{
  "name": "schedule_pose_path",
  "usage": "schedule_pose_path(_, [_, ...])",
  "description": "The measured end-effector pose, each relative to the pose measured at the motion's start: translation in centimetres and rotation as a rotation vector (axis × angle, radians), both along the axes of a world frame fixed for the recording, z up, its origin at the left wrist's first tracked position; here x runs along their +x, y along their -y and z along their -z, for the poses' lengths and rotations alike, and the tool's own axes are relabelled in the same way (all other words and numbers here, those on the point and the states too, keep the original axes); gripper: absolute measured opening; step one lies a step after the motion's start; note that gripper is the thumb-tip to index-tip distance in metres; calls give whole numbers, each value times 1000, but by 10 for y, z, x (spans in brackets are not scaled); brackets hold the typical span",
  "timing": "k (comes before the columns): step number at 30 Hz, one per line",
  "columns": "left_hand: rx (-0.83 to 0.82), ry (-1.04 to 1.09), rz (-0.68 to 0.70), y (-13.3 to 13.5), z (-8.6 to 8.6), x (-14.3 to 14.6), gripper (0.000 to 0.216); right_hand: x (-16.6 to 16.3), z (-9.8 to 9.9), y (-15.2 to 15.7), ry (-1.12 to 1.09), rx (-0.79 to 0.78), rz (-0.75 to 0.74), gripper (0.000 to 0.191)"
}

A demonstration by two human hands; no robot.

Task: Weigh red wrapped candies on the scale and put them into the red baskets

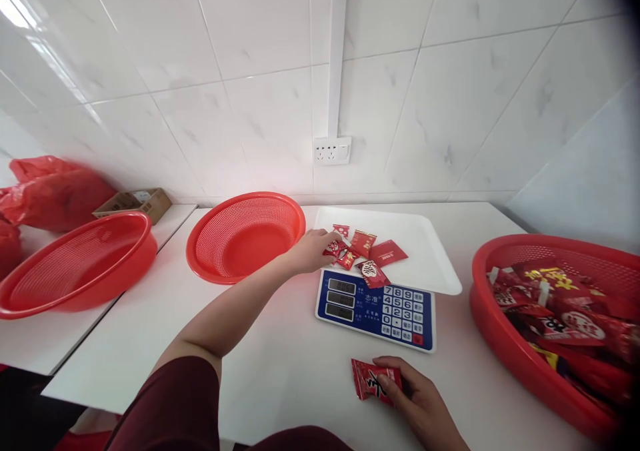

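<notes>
My left hand (314, 249) reaches over the left side of the white tray (430, 251) on the digital scale (377, 311). Its fingers are closed on a small red snack packet (334, 245) in a loose group. Around that lie an orange-red packet (363, 243), a flat red packet (389, 253) and a red packet with a pale round print (373, 274) at the tray's near edge. In front of the scale, my right hand (413, 394) grips a red packet with black lettering (373, 380) between thumb and fingers, just above the table.
A red basket (483, 297) at the right holds many packets. Behind my left forearm stands a red mesh basket (195, 247), with another red basket (135, 264) farther left. Red plastic bags (60, 194) and a cardboard box (157, 205) sit by the tiled wall.
</notes>
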State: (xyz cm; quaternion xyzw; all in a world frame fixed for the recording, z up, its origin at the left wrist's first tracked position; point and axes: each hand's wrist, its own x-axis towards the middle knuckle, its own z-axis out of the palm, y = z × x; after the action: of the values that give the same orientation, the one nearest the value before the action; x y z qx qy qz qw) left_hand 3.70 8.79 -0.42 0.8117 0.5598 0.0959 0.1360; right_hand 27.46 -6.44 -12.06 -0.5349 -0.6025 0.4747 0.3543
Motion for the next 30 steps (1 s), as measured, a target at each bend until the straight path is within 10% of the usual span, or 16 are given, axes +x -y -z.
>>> schedule_pose_path(9, [315, -2, -399, 15, -30, -42, 40, 0, 5, 0, -38, -1, 13, 42])
schedule_pose_path(19, [11, -12, -13, -35, 11, 24, 43, 0, 2, 0, -23, -7, -8, 40])
schedule_pose_path(30, [213, 108, -277, -24, -13, -16, 49, 8, 11, -7, 1, -22, -154, 38])
